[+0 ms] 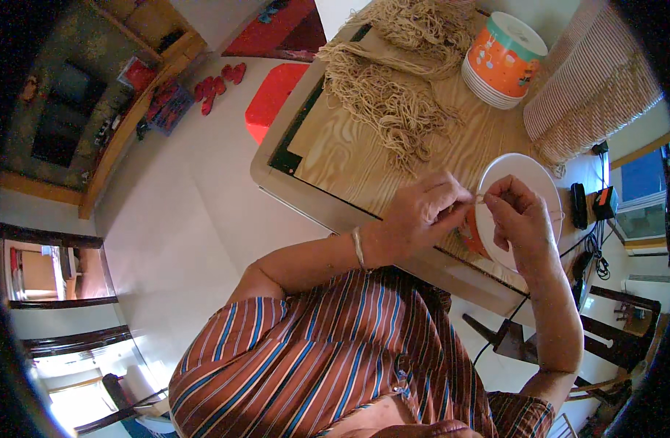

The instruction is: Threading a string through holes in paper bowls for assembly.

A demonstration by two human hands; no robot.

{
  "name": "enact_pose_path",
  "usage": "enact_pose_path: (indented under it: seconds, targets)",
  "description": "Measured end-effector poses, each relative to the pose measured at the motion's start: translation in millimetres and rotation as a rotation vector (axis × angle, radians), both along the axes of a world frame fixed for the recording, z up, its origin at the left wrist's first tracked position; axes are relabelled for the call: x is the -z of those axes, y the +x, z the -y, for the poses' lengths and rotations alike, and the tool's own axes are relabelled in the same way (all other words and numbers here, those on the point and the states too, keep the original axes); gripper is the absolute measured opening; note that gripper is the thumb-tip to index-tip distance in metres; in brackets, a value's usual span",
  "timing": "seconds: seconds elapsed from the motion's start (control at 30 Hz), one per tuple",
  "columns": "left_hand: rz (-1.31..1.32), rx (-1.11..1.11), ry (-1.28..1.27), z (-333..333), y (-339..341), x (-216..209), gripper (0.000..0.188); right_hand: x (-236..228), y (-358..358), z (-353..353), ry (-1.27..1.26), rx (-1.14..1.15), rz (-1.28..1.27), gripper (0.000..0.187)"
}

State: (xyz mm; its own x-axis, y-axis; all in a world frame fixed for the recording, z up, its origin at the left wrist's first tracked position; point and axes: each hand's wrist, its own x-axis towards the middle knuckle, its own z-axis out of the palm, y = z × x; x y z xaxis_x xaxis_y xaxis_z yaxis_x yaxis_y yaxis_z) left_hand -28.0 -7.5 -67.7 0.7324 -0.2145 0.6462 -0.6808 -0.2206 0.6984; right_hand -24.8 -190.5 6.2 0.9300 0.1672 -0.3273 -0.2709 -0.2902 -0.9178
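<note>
Both hands meet over the near right part of a wood-grain tabletop. My left hand [421, 217], with a bangle at its wrist, has its fingers curled and pinched together. Facing it, the thumb and fingers of my right hand [523, 215] are pinched too, almost touching the left fingertips. A tiny pale bit shows between the fingertips, too small to name. Beneath the right hand stands a round paper tub [533, 166], white inside with an orange outer wall. Beyond the hands, a loose heap of tan string [393, 102] lies tangled on the table.
Stacked orange paper tubs [501, 62] stand at the far right, beside a striped woven cloth [594, 87]. Black cables and an adapter [605, 203] lie at the right edge. A red stool [275, 98] is left of the table; red slippers [214, 87] lie on the floor.
</note>
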Motion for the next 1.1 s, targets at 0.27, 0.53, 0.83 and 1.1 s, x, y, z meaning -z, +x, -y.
enact_pose_path:
  seconds: [0.27,0.53,0.83,1.1]
  targets:
    - [-0.134,0.029,0.069,-1.9,-5.2,1.1,0.019,1.5,-0.9,6.5,0.023,-0.042,-0.054,0.016]
    - [-0.135,0.038,-0.018,0.6,-7.0,-0.4,0.015,4.4,-1.2,4.6,-0.024,-0.084,-0.045,0.016]
    - [-0.222,0.039,0.034,-8.2,-13.6,1.7,0.013,1.3,0.5,4.5,0.061,-0.08,-0.078,0.01]
    - [-0.451,0.154,-0.005,-6.5,-2.1,-1.0,0.038,-0.5,-2.0,5.9,0.137,-0.074,-0.101,0.017]
